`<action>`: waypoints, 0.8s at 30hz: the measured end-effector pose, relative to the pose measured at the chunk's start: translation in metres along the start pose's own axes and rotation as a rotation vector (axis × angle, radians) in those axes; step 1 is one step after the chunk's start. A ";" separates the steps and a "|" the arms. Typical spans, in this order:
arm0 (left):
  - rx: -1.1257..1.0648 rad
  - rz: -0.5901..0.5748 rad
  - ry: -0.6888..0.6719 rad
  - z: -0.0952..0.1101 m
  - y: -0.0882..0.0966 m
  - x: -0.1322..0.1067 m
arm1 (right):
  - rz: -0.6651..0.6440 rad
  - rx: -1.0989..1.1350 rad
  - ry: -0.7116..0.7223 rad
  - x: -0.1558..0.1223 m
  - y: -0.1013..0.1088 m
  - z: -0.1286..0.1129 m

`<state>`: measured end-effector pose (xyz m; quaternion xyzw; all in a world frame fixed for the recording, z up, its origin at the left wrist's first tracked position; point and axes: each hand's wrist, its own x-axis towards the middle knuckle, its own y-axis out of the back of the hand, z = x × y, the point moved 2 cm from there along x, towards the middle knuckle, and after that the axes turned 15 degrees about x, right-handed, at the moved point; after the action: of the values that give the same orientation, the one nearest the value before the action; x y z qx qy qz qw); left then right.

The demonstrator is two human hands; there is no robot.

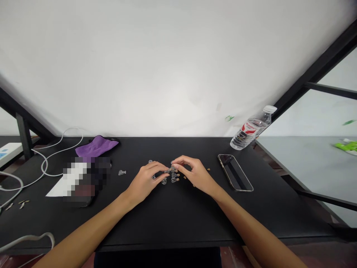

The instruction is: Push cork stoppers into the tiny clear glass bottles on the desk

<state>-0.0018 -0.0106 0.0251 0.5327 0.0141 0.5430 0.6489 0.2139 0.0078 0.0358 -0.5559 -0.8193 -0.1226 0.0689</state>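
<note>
Over the middle of the black table, my left hand [147,178] pinches a tiny clear glass bottle [167,171] between thumb and fingertips. My right hand [193,172] is closed in a pinch right beside it, its fingertips almost meeting the left ones; what they hold is too small to make out. Below the fingers lie several little glass bottles [174,180], some with corks in their necks. Another bottle [164,181] lies near my left thumb. A loose cork [208,169] is to the right of my right hand, and a single bottle [122,172] lies off to the left.
A phone [235,173] lies right of my hands, with a tilted water bottle [252,128] behind it. Leftward are a purple cloth pouch [96,146], white paper [71,180], a white cable [44,160] and small metallic bits [22,203]. A white wall [167,74] rises behind the table [173,219].
</note>
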 end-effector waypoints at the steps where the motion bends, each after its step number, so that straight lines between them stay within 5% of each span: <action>1: 0.042 -0.027 -0.001 -0.003 -0.001 0.000 | 0.011 -0.033 0.009 0.000 0.001 -0.002; 9: 0.228 -0.186 0.035 -0.005 -0.008 0.002 | -0.006 -0.159 0.073 0.000 0.001 -0.001; 14: 0.218 -0.180 0.070 -0.007 0.004 0.003 | -0.004 -0.216 0.107 0.002 0.007 -0.001; 18: 0.283 -0.239 -0.034 -0.005 0.015 0.005 | 0.041 -0.292 0.147 0.004 0.021 0.001; 24: 0.388 -0.352 -0.160 0.002 0.005 0.001 | 0.038 -0.480 0.068 0.005 0.060 0.006</action>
<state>-0.0032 -0.0119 0.0304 0.6777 0.1589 0.3653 0.6181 0.2683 0.0351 0.0391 -0.5673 -0.7532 -0.3310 -0.0355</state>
